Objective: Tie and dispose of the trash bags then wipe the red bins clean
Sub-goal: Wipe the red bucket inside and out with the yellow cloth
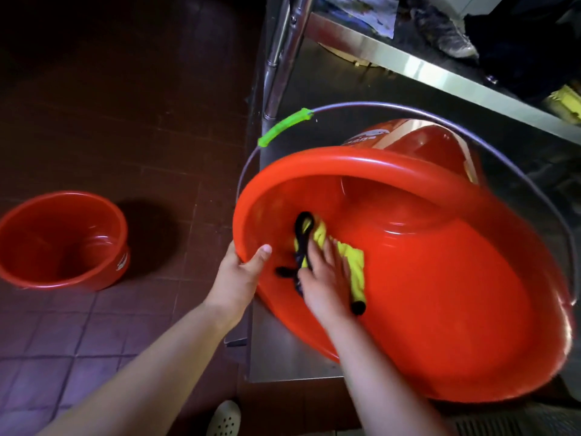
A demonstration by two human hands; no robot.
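Observation:
A large red bin point(440, 278) lies tipped on its side on a low steel shelf, its mouth facing me. My left hand point(242, 272) grips its rim at the left, thumb inside. My right hand point(323, 278) is inside the bin, pressing a yellow cloth with black trim point(349, 262) flat against the inner wall. The bin's wire handle with a green grip point(284, 127) arcs over it. A second, smaller red bin point(63, 240) stands upright and empty on the tiled floor at the left.
A steel table leg point(283, 51) rises behind the bin. An upper steel shelf point(440, 73) holds shoes and paper at the top right. Dark red floor tiles point(125, 121) spread left. A white clog point(224, 418) shows at the bottom.

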